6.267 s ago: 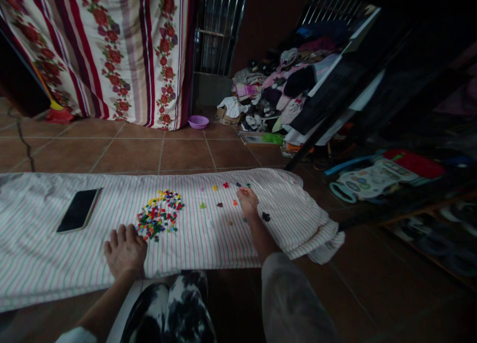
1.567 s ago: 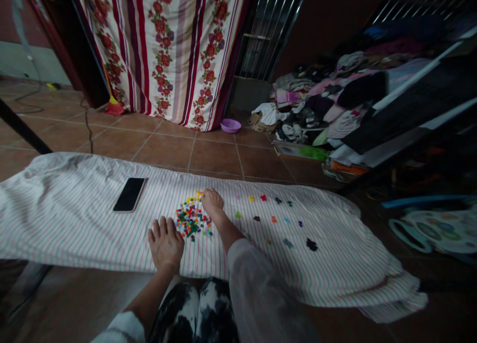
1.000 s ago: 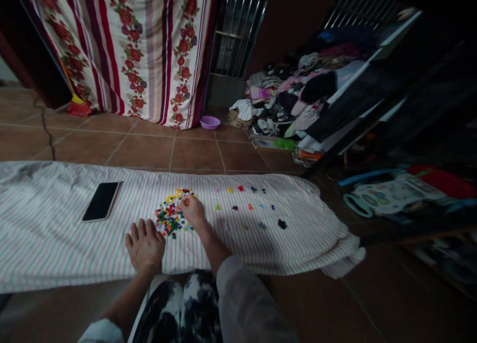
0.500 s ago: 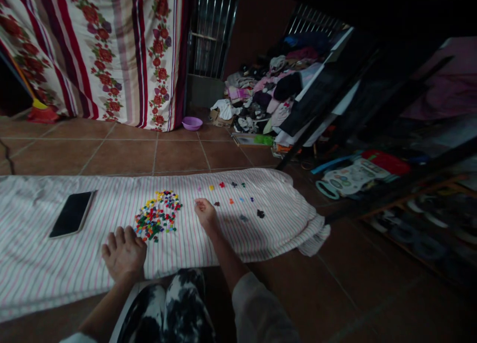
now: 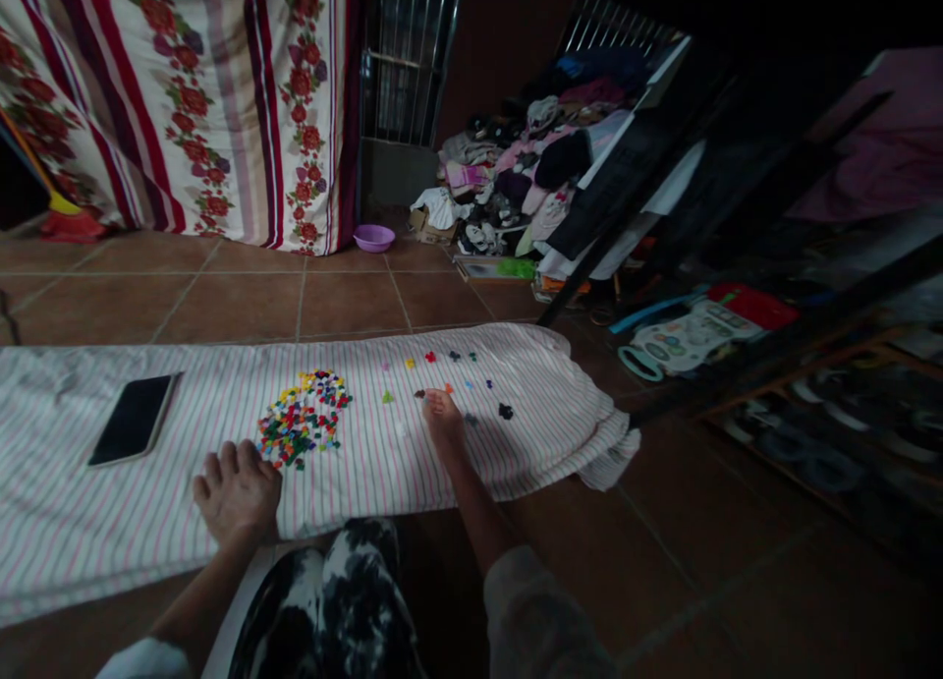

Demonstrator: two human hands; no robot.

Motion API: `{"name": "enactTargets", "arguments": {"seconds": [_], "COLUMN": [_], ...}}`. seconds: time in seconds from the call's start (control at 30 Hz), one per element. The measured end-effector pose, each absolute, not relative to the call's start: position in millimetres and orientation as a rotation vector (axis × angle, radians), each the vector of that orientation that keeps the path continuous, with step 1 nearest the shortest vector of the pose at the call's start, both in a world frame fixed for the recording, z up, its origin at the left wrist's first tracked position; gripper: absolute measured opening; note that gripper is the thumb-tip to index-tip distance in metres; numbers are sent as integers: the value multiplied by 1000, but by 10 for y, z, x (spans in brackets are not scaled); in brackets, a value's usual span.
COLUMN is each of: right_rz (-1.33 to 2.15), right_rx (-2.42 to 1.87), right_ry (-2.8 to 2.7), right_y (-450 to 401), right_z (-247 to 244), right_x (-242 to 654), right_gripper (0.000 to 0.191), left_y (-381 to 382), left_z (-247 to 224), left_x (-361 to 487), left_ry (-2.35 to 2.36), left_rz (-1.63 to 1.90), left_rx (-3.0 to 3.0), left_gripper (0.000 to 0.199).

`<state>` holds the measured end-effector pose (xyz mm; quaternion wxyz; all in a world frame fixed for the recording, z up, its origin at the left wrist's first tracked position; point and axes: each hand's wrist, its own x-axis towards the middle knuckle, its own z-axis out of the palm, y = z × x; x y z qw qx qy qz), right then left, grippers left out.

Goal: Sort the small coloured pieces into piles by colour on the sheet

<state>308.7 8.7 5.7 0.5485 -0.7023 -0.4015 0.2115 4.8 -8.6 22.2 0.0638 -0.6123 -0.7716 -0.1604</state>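
Largest item: the striped cloth, with soft folds, under all the small pieces. On it, the pile of coloured pieces lies well to the left of my right hand and just beyond my left. Handling, in my judgement: each piece very light, stiff, smooth enough to slip from a loose pinch, unlikely to break; the loose pile should scatter at a nudge.

My left hand is palm down on the cloth, fingers slightly spread, gripping nothing, its thumb side near the pile's lower edge. The phone lies beyond it to the left.

My right hand has thumb and forefinger drawn close together; whether a piece sits between them I cannot tell.

The black group is to its right; the grey-blue group is just beside it. The orange group lies just past the knuckles, the brown group just left of the fingertips. Smallest, the single piece: best held by opposite edges, between thumb and fingertip, with light pressure.
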Motion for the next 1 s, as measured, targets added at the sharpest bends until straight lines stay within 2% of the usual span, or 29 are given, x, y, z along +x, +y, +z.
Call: {"name": "enactTargets", "arguments": {"seconds": [0.23, 0.57, 0.8, 1.0], "right_rz": [502, 304, 136, 52], "right_rx": [-1707, -1738, -1955, -2104], "right_ry": [-983, -915, -968, -1056], "right_y": [-41, -401, -600, -556], "right_z": [90, -92, -275, -268], "right_x": [3135, 3510, 3988, 3929], "right_gripper": [29, 30, 26, 23], "left_y": [-78, -99, -100, -94], "left_z": [217, 263, 284, 244], "left_x": [30, 50, 53, 33], "left_ry": [-2302, -2269, -2282, -2262], "left_rz": [-409, -365, -336, -366], "left_rx": [-1858, -1845, -1853, -1861], "left_gripper": [38, 35, 35, 36]}}
